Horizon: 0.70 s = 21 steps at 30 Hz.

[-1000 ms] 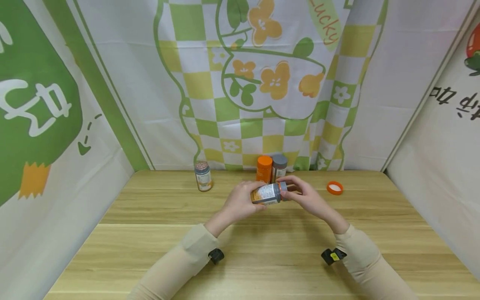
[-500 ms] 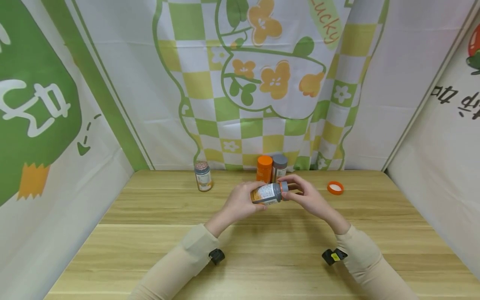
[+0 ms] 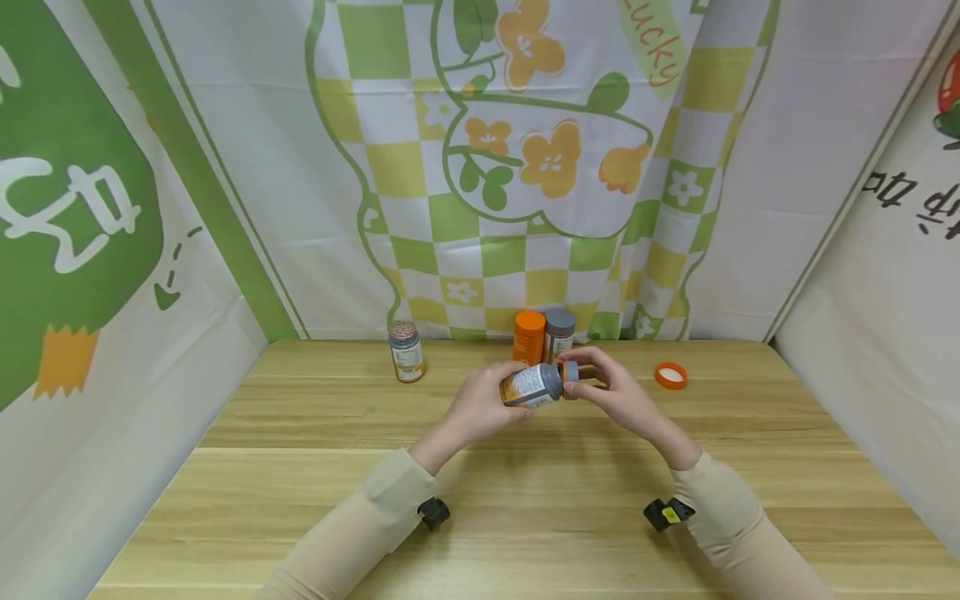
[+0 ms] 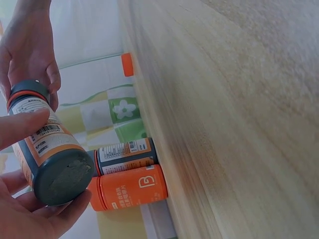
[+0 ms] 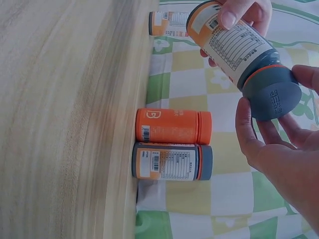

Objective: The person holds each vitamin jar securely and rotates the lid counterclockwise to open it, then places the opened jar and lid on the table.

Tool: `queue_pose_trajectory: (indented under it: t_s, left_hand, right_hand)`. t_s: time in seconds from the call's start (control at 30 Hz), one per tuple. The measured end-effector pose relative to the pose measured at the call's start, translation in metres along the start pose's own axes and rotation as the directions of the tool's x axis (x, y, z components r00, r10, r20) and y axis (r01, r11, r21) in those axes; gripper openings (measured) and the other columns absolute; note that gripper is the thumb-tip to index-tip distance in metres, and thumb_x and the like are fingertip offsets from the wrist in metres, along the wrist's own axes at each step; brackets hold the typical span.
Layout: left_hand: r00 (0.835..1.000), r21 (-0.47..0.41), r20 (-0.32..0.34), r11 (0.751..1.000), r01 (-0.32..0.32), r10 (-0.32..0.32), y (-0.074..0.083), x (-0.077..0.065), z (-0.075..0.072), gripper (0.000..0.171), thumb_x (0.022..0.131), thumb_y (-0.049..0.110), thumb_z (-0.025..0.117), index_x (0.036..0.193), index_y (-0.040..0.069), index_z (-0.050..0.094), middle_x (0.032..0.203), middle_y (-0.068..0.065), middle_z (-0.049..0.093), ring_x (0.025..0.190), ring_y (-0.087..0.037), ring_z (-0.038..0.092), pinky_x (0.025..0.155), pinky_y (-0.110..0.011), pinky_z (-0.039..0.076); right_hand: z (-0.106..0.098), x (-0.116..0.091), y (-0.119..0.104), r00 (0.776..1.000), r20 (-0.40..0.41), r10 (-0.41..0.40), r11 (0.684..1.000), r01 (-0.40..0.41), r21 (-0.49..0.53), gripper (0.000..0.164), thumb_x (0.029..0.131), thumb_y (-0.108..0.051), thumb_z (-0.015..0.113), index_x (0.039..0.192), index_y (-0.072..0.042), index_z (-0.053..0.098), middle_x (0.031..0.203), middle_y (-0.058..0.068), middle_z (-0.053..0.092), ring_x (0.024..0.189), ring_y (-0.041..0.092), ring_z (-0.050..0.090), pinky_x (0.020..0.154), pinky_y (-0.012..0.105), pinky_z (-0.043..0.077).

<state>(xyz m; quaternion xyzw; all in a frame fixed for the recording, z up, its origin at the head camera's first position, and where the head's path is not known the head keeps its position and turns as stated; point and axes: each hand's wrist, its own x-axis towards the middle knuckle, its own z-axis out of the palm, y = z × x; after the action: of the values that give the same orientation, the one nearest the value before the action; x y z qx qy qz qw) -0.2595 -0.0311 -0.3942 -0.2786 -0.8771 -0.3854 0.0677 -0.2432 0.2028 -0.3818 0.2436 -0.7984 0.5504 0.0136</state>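
In the head view my left hand (image 3: 480,402) grips a grey pill bottle (image 3: 529,384) with a white and orange label. The bottle lies tilted above the table, its neck toward the right. Fingers and thumb of my right hand (image 3: 622,402) pinch its grey lid (image 3: 572,379), which has an orange band. A slim gap shows between lid and bottle shoulder there. From the right wrist, the lid (image 5: 273,94) sits askew at the neck, with part of the dark neck bare. The left wrist view shows the bottle's dark base (image 4: 64,177) facing the camera.
Behind the hands stand an orange bottle (image 3: 528,333) and a grey-lidded bottle (image 3: 559,323), side by side. Another bottle (image 3: 407,354), its top covered in something pinkish, stands at left. An orange lid (image 3: 671,376) lies inside-up on the wooden table (image 3: 555,517) at right.
The grey lid has come slightly away from the bottle, opening a gap at the neck. The bottle has turned a little in my left hand. Both arms stay nearly in place.
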Motion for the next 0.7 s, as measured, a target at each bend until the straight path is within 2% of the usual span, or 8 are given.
queue_pose_trajectory:
  t_s: [0.37,0.7]
  left_hand:
    - [0.999,-0.097,0.008,0.994,0.045,-0.045,-0.0041,0.0008,0.0004,0.057,0.070,0.019,0.081,0.122,0.010,0.059,0.112,-0.008,0.066,0.092,-0.019,0.061,0.079,-0.036,0.050]
    - [0.996,-0.111,0.000,0.990,0.088,-0.088,-0.0086,0.0001,-0.0008,0.058,0.071,0.022,0.081,0.123,0.012,0.058,0.113,-0.006,0.065,0.092,-0.018,0.061,0.078,-0.035,0.050]
  right_hand:
    - [-0.0009,-0.0009,0.0028,0.999,-0.037,0.015,1.000,-0.015,0.009,0.044,0.092,-0.014,0.061,0.132,-0.002,0.047,0.129,0.020,0.049,0.112,0.043,0.052,0.083,0.031,0.052]
    - [-0.0033,-0.0024,0.0055,0.998,-0.053,0.020,1.000,-0.020,-0.002,0.048,0.091,-0.015,0.063,0.134,-0.002,0.047,0.136,0.020,0.046,0.113,0.039,0.053,0.083,0.028,0.052]
